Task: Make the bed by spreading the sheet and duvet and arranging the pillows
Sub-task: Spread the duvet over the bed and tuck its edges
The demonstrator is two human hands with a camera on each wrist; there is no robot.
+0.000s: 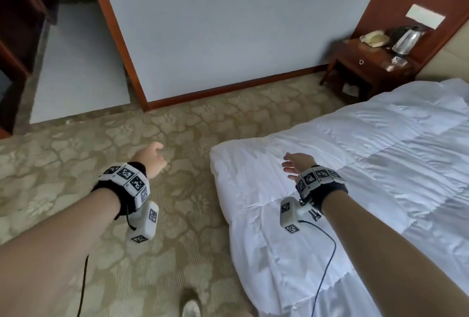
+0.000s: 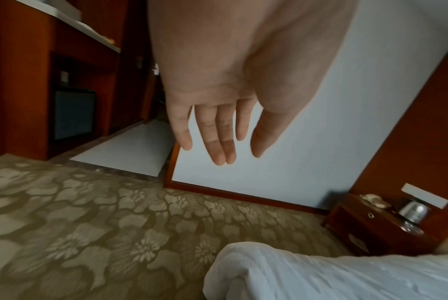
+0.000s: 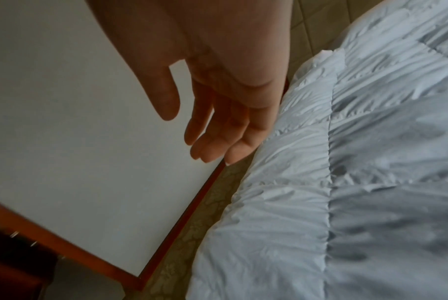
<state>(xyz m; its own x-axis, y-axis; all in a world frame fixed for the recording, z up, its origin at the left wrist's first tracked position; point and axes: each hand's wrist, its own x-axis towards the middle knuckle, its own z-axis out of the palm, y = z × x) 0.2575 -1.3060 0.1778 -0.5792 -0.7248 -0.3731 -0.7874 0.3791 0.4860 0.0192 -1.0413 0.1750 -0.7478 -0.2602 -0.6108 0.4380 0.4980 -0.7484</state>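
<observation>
The white quilted duvet [image 1: 342,189] lies spread over the bed at the right of the head view, wrinkled along its stitched seams, with its near corner rounded and hanging toward the carpet [image 1: 76,177]. In the left wrist view that corner [image 2: 243,270] shows as a thick folded roll just above the floor. No pillows can be made out.

The right hand [image 1: 298,164] hangs over the duvet near that corner, palm down, holding nothing. Its fingers [image 3: 217,142] are straight and lie close side by side, with the thumb [image 3: 163,95] set apart; whether they touch the cloth cannot be told. The left hand [image 1: 153,158] is out over the carpet, just beside the bed's edge and apart from the duvet, also holding nothing. Its fingers [image 2: 217,138] are stretched out and slightly spread, the middle two pressed together, the thumb off to one side.

Both wrists carry bands of black-and-white marker tiles with a small white box beneath, and a dark cable [image 1: 327,261] runs from the right one across the duvet.

Beyond the bed a pale wall panel [image 1: 228,24] with a reddish wooden frame meets the flower-patterned carpet. At the far right stands a dark wooden nightstand [image 1: 365,68] bearing a cream telephone [image 1: 375,38] and a metal kettle [image 1: 408,40]. A shoe tip [image 1: 190,309] shows at the lower edge.
</observation>
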